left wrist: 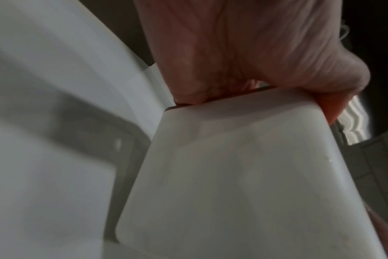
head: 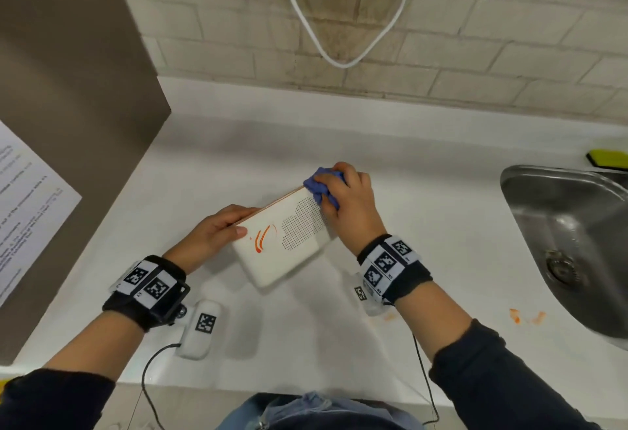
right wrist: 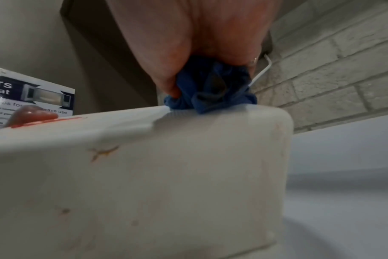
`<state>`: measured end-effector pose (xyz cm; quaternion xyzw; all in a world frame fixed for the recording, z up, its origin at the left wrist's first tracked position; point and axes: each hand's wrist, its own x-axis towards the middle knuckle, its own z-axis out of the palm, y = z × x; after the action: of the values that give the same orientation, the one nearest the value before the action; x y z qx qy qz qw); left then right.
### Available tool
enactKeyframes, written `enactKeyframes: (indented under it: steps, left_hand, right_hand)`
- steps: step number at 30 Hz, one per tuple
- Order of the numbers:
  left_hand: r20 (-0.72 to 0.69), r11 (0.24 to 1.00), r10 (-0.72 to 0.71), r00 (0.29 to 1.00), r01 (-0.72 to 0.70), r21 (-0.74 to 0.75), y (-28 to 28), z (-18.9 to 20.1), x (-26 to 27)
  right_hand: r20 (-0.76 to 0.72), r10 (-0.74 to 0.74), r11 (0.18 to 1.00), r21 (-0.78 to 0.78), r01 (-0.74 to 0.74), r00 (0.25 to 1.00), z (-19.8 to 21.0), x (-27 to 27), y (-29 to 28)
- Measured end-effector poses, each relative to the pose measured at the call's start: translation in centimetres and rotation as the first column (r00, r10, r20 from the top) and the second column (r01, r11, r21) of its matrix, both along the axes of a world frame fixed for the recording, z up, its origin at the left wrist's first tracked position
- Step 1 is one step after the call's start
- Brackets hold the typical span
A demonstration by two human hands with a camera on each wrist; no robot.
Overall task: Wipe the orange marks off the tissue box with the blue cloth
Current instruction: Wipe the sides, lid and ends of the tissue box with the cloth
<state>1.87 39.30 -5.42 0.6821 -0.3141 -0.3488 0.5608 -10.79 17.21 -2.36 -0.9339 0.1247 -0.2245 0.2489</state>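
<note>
Cloth (head: 322,187) on box's (head: 289,242) far end
</note>
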Motion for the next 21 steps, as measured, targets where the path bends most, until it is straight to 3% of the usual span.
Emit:
enactKeyframes:
  steps: [4, 7, 10, 13, 16, 19, 21]
  left_hand:
    - [-0.025, 1.0, 0.016, 1.0, -0.017, -0.012, 0.1, 0.1, -0.1]
    - [0.041, 1.0, -0.023, 0.999, 0.022, 0.013, -0.2, 0.4, -0.2]
    - [0.08, 0.999, -0.028, 0.996, 0.026, 0.018, -0.6, 0.6, 0.1]
    - [0.078, 0.999, -0.036, 0.996, 0.034, 0.032, -0.6, 0.7, 0.3]
    - [0.073, 0.998, -0.064, 0.995, 0.062, 0.029, -0.6, 0.6, 0.2]
    - [0.078, 0.996, -0.085, 0.993, 0.084, 0.015, -0.6, 0.6, 0.2]
    - [0.069, 0.997, -0.081, 0.994, 0.08, 0.008, -0.5, 0.5, 0.4]
  right_hand:
    - [-0.016, -0.043, 0.999, -0.013, 0.043, 0.999, -1.6, -2.0, -0.9]
    - [-0.112, -0.07, 0.997, 0.037, 0.074, 0.991, -2.0, -3.9, -2.3]
    - [-0.242, -0.159, 0.987, -0.029, 0.156, 0.957, -0.5, -5.3, -3.2]
    - [-0.061, -0.15, 0.987, 0.057, 0.154, 0.987, 1.7, -5.2, -1.3]
    - [0.128, -0.204, 0.965, 0.196, 0.177, 0.971, 2.3, -2.7, 0.4]
    - [0.107, -0.325, 0.902, 0.333, 0.275, 0.94, 0.6, 0.2, 0.4]
    - [0.122, -0.245, 0.932, 0.303, 0.199, 0.962, -0.3, 1.2, 1.3]
